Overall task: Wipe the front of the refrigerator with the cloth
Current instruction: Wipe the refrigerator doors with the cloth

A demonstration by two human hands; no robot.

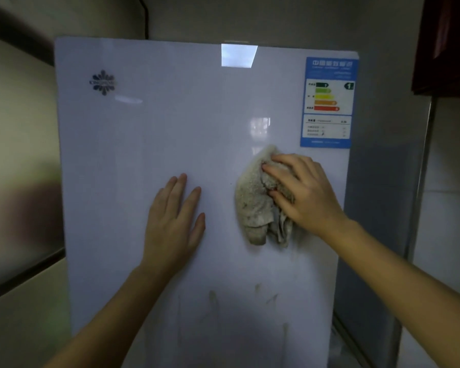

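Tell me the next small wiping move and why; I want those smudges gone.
Probably slide the right hand and cloth straight down: faint streaks mark the refrigerator door below it, while the left hand lies flat on the door, bracing.

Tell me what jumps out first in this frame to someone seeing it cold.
The right hand presses a crumpled, dingy cloth against the glossy white refrigerator door, right of centre. The left hand lies flat on the door beside it. A blue energy label sits at the door's upper right, and faint smears show lower down.
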